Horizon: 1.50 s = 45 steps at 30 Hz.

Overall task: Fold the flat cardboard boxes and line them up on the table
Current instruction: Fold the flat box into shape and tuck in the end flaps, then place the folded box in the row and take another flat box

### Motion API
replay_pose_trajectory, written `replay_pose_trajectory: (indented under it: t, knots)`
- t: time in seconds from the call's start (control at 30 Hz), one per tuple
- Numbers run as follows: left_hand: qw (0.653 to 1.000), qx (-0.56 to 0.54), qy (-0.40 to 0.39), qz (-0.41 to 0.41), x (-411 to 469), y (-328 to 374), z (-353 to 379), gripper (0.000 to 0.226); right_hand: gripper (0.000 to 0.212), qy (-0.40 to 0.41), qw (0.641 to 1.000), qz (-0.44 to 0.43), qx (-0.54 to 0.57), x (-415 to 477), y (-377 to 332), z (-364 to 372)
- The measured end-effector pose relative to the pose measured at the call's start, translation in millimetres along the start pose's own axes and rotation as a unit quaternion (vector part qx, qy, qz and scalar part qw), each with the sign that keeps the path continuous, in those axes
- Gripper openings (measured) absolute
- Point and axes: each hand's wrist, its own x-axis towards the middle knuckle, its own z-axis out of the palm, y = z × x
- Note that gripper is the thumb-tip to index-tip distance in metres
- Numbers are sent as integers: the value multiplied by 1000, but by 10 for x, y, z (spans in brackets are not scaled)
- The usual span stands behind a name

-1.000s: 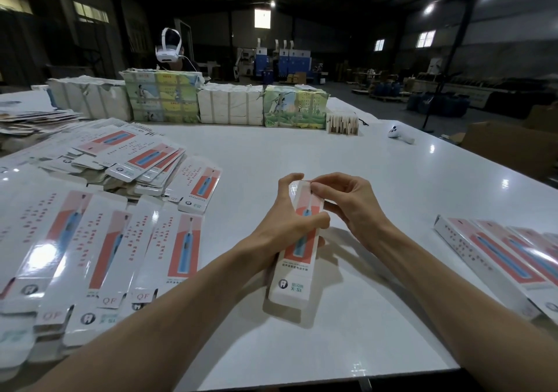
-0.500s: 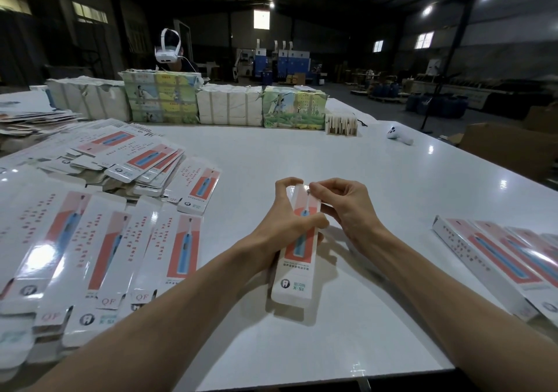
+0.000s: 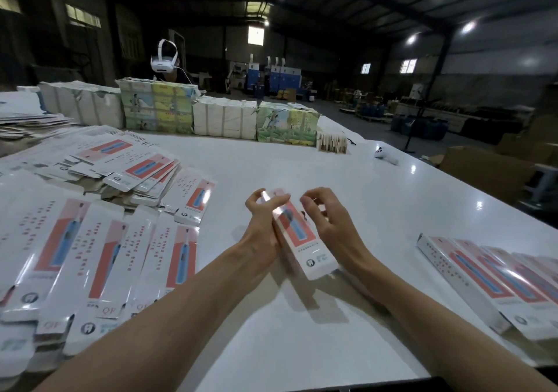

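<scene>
A folded white box with a red panel and a blue toothbrush picture (image 3: 302, 242) lies slanted at the table's middle, its near end pointing right. My left hand (image 3: 261, 228) grips its left side, with the thumb curled over the far end. My right hand (image 3: 330, 225) hovers at the box's right edge with loosely curled fingers that pinch nothing. Whether its palm touches the box is unclear. Several flat boxes (image 3: 105, 259) lie overlapped at the left. A row of folded boxes (image 3: 483, 277) lies side by side at the right.
A looser pile of flat boxes (image 3: 142, 171) sits behind the left ones. Bundled paper stacks (image 3: 223, 120) line the white table's (image 3: 302, 346) far edge, with a person in a white headset (image 3: 164, 59) behind them. A small white object (image 3: 385, 154) lies far right.
The box has turned so that its near end swings right. My right hand has come off the far end and its fingers have spread. My left hand keeps its hold.
</scene>
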Motion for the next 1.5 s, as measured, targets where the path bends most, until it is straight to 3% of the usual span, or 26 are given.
replay_pose_trajectory:
  t: [0.13,0.27,0.4,0.5,0.6,0.73,0.83,1.03,1.23,1.3,1.4,1.5]
  knots:
    - [999,-41,-8,9,-35,77,-1,53,63,-53,997,1,-52,-73,-200,-41]
    - [999,-48,-9,19,-87,75,64,52,78,-111,976,4,-189,-206,-298,-144]
    - [993,-13,-116,-31,-126,8,73,63,70,-124,953,-11,-276,-424,-376,-139]
    - [979,139,-149,3,-145,-73,95,53,53,-81,939,-16,-333,-579,-365,-257]
    - [945,276,-169,36,-116,-132,63,50,55,-52,924,36,-376,-685,-306,-540]
    - [888,410,-187,92,-98,-150,-30,19,60,-25,891,142,-430,-911,-231,-977]
    - [879,424,-201,87,-128,-173,-37,24,61,-74,817,190,-540,-1125,-117,-1196]
    - [870,434,-216,90,-141,-189,-57,27,55,-36,826,233,-512,-1258,-45,-1423]
    - [865,436,-231,94,-128,-193,-61,28,57,-46,757,262,-598,-1208,11,-1548]
    - [859,449,-226,97,-137,-190,-58,27,50,-39,773,233,-589,-1045,-32,-1485]
    - [855,458,-219,102,-145,-189,-58,27,28,-33,834,162,-527,-679,-134,-1214]
    - [877,429,-192,103,-155,-194,-57,29,15,-42,863,94,-494,-269,-209,-820]
